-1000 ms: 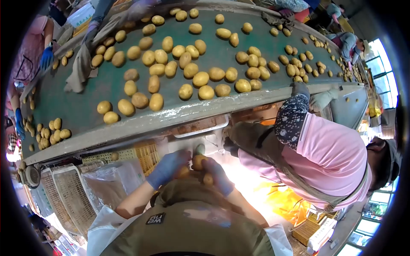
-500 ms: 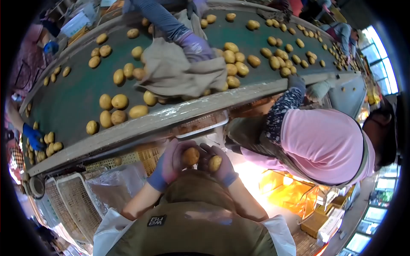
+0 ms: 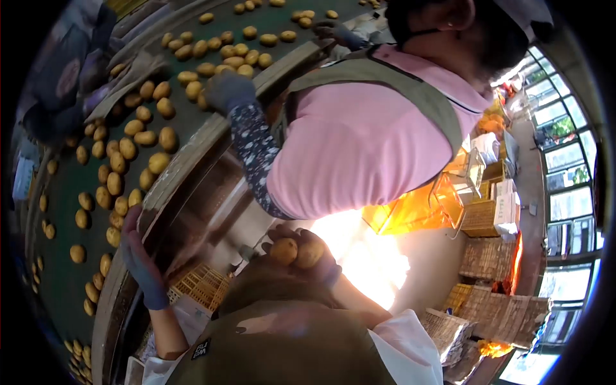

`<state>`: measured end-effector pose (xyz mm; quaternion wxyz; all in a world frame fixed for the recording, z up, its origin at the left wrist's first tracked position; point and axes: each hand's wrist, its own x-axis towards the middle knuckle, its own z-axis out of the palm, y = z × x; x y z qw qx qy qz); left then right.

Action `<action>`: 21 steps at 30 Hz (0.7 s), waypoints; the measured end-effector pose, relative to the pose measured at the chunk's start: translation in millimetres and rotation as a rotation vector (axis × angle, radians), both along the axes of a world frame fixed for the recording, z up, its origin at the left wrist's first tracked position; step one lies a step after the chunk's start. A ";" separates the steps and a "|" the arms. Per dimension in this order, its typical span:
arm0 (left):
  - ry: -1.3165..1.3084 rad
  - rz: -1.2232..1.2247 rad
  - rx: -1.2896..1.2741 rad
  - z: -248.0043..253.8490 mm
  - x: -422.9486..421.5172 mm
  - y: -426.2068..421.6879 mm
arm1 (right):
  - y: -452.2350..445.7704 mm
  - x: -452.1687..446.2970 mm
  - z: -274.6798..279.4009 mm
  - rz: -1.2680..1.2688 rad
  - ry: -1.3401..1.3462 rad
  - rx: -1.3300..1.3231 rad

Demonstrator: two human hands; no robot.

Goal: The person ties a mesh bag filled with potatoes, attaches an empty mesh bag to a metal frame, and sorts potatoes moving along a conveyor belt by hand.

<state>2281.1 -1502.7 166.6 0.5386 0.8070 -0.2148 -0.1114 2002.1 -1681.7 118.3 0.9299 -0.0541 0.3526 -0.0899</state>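
Note:
Two potatoes (image 3: 283, 251) lie side by side in my right hand (image 3: 324, 262), whose gloved fingers curl round them in front of the brown apron (image 3: 282, 340). My left hand (image 3: 141, 260), in a purple and blue glove, is raised at the near rim (image 3: 168, 186) of the green conveyor belt (image 3: 61, 282). Its fingers are stretched out and hold nothing visible. Many loose potatoes (image 3: 127, 149) lie on the belt just beyond it.
A co-worker in a pink shirt (image 3: 359, 135) leans in close on the right, one gloved hand (image 3: 231, 91) over the belt. Another person (image 3: 64, 83) stands across it. Below are a yellow crate (image 3: 199, 285), an orange bag (image 3: 417, 205) and wicker baskets (image 3: 487, 258).
The view has swung right. My hands have separated: the left has gone to the belt's rim without a potato, while the right now holds two potatoes. The co-worker in pink appears much closer.

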 end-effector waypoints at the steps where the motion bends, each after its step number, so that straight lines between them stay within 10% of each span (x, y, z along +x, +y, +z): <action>1: -0.076 0.012 0.049 -16.5 12.6 4.6 | -5.0 -17.2 2.2 -0.109 -0.043 0.071; 5: -0.245 -0.024 0.314 -60.7 27.5 14.5 | -35.5 -101.6 -12.3 -0.466 -0.416 0.333; 10: -0.533 0.014 0.856 -56.0 35.0 1.5 | -125.1 -174.8 -5.3 -1.066 -0.199 0.209; 14: -0.747 0.079 0.888 -91.6 54.1 2.7 | -250.9 -217.1 -33.4 -0.678 -0.033 -0.500; 16: -0.810 0.110 0.950 -106.3 62.8 11.3 | -318.0 -203.0 -10.2 -0.087 0.746 -1.297; 18: -0.837 0.084 0.942 -109.9 66.7 20.1 | -365.3 -175.7 32.5 -0.032 1.044 -1.472; 21: -0.937 0.138 0.949 -128.3 74.2 33.0 | -481.5 -151.7 -4.6 0.023 0.762 -1.603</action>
